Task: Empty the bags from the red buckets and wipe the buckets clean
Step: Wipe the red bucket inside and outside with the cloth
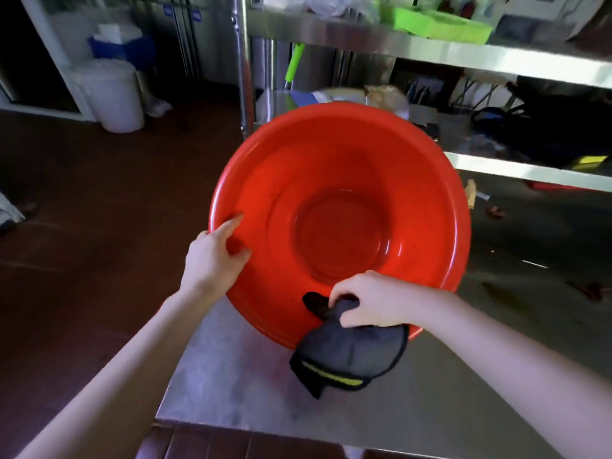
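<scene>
A large red bucket, wide and shallow like a basin, is tilted toward me on a steel table; nothing lies inside it. My left hand grips its left rim, thumb inside the wall. My right hand is closed on a dark grey cloth with a yellow stripe, pressed at the near inner wall and draped over the rim onto the table. No bags are in view.
A steel shelf rack stands behind the bucket, with a green tray on top and dark bags on the middle shelf. A white lidded bin stands on the dark floor at far left. The table's left edge is near my left arm.
</scene>
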